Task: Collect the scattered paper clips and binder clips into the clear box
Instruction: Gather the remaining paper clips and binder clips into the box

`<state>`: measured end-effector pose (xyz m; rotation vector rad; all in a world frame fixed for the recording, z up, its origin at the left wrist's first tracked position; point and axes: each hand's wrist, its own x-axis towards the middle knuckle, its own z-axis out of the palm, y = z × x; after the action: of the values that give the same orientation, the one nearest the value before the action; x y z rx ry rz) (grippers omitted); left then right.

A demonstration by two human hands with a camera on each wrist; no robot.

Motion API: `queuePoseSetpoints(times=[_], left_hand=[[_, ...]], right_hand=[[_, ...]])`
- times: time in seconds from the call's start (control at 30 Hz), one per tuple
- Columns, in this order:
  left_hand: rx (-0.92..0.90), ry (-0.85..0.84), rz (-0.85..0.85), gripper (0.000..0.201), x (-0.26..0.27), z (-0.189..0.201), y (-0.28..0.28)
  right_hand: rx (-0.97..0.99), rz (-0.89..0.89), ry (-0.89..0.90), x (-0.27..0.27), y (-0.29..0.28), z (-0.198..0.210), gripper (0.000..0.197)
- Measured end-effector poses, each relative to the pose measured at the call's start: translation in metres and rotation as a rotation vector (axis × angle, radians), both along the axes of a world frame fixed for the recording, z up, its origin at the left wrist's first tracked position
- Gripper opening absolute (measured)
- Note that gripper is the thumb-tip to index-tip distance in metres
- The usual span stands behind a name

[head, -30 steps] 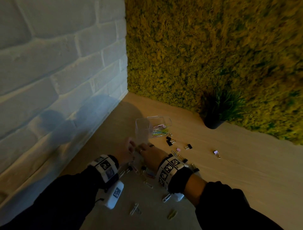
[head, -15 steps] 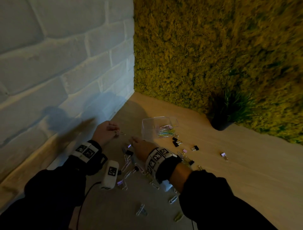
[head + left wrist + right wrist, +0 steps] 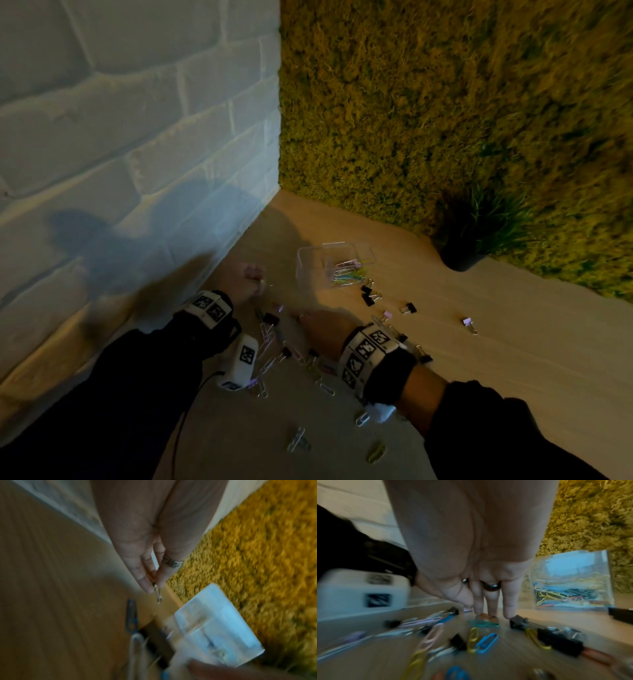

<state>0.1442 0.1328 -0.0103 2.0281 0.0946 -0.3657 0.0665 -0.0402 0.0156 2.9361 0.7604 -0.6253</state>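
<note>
The clear box (image 3: 334, 270) stands on the wooden table (image 3: 513, 342) with coloured paper clips (image 3: 349, 274) inside. Left of it, near the brick wall, my left hand (image 3: 261, 281) pinches a small metal paper clip (image 3: 158, 595) between thumb and finger, above the table. My right hand (image 3: 301, 315) points down in front of the box, its straight fingertips (image 3: 508, 614) touching the table and an orange clip (image 3: 485, 615). Loose paper clips (image 3: 267, 342) and black binder clips (image 3: 368, 296) lie around both hands. In the right wrist view the box (image 3: 570, 582) is to the right.
A white brick wall (image 3: 137, 171) closes the left side and a moss wall (image 3: 445, 102) the back. A dark potted plant (image 3: 460, 263) stands at the back right. A lilac binder clip (image 3: 467, 322) lies apart on the right. More paper clips (image 3: 296, 442) lie near me.
A second ago both hands held the box upright; it now rests on the table. My left hand swung left towards the wall holding a clip, and my right hand dropped to the table.
</note>
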Motion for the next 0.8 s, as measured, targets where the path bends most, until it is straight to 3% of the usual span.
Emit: queuePoseSetpoints(times=[0.13,0.3,0.43,0.63,0.8], left_hand=[[0.064,-0.042,-0.124,0.03,-0.005,0.0,-0.009],[0.497,-0.173,-0.125,0.023,-0.019,0.007,0.014],[0.724,-0.099,-0.38,0.021,-0.042,0.018,0.01],[0.635,0.0,-0.323,0.043,-0.055,0.012,0.011],[0.479,-0.048,-0.382,0.03,-0.06,0.005,0.003]], right_hand=[[-0.107,0.02,0.009,-0.009,-0.004,-0.007,0.038],[0.102,0.013,-0.088,0.016,0.023,-0.003,0.031],[0.065,0.08,-0.068,0.03,0.037,-0.009,0.029],[-0.037,0.086,-0.102,0.034,0.023,-0.005,0.032],[0.194,-0.138,-0.076,0.046,0.02,0.013,0.035]])
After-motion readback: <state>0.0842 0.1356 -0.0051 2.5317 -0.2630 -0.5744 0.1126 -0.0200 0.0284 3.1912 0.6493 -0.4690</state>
